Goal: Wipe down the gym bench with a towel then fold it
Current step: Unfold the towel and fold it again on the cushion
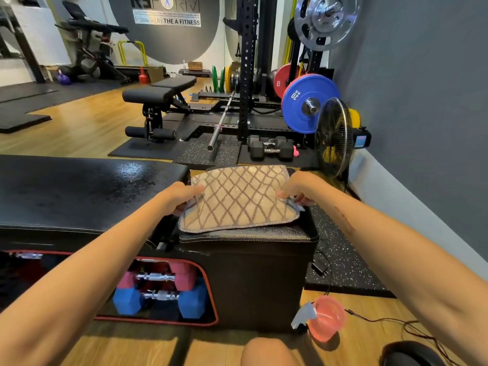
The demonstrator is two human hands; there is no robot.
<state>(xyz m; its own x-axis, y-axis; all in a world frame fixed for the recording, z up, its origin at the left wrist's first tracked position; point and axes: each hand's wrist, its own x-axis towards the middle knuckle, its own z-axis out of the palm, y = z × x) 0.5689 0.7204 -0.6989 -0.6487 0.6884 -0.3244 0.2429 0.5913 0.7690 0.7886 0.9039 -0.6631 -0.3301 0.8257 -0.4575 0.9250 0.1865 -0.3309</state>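
Nearest, a bare knee (266, 351) shows at the bottom edge, with a pink bowl (327, 318) on the wooden floor just right of it. Beyond these stands the black gym bench (79, 186), its lower opening holding a blue dumbbell (158, 299) with a pink dumbbell (158, 277) above it. On the bench's smaller right-hand pad lies the towel (237, 199), tan with a brown diamond pattern, spread flat and folded over with a paler layer peeking out at its right edge. The left hand (179, 196) grips the towel's left edge, thumb on top and fingers curled beneath it. The right hand (298, 190) pinches the right edge, its fingers bent around the cloth. The long pad to the left glistens with wet patches. Farther back, black dumbbells (272, 147) rest on a rubber mat beside a standing fan (334, 137), with a blue weight plate (307, 103) and a second bench (161, 93) behind.
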